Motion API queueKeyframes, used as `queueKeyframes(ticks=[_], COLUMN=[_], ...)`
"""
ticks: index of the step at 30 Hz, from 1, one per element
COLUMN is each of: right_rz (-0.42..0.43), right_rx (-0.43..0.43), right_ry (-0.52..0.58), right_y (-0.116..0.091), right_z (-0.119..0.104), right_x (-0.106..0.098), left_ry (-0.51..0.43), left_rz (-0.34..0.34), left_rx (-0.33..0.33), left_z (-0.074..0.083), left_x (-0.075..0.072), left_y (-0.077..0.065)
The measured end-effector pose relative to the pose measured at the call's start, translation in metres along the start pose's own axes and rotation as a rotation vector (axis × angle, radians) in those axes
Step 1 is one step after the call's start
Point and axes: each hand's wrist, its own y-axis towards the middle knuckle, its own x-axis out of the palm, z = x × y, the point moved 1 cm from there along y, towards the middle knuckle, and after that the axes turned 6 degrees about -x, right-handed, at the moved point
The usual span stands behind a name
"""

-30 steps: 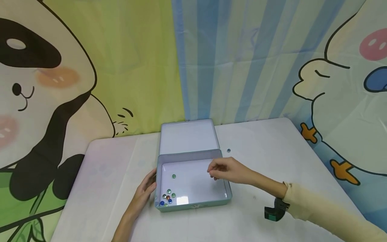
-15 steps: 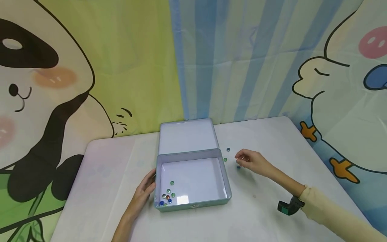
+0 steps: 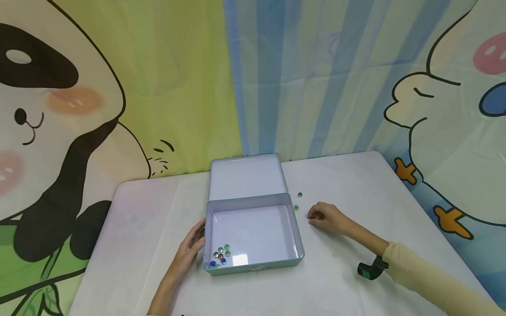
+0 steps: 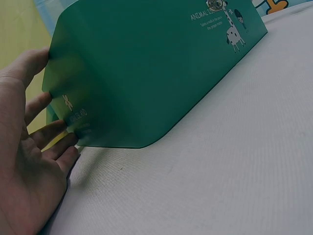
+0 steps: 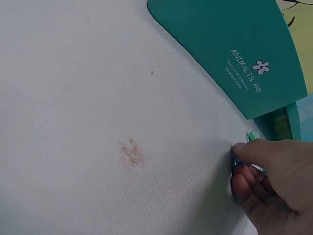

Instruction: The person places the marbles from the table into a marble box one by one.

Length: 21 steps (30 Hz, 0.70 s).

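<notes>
An open green tin box (image 3: pixel 254 268) with a pale interior stands on the table, its lid (image 3: pixel 247 177) folded back. In its front left corner lie several glass marbles (image 3: pixel 220 256), green, blue and orange. My left hand (image 3: pixel 185 252) rests against the box's left end, fingers touching the wall in the left wrist view. To the right of the box, my right hand (image 3: pixel 329 218) is down at the table. In the right wrist view its thumb and fingers pinch a small blue marble (image 5: pixel 236 160), mostly hidden. A green marble (image 3: pixel 296 207) and a blue-grey marble (image 3: pixel 300 194) lie nearby.
The white-covered table (image 3: pixel 356 184) ends at a hanging cloth (image 3: pixel 189 87) with cartoon animals and blue stripes. A reddish-brown speckled mark (image 5: pixel 131 152) shows on the cover. A dark device (image 3: pixel 371 268) is on the right wrist.
My right hand has gone from over the box to the table on the right, then lowered onto the blue marble. A green marble inside the box has rolled toward the others.
</notes>
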Motion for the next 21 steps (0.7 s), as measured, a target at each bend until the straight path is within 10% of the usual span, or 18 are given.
queueKeyframes(ticks=[21], right_rz=[0.119], right_rx=[0.040], right_ry=[0.132], right_y=[0.006], right_z=[-0.039], right_x=[-0.017], left_ry=[-0.019], left_rz=[-0.016], left_rx=[0.017], left_z=[0.000], left_x=[-0.001], left_y=[0.000])
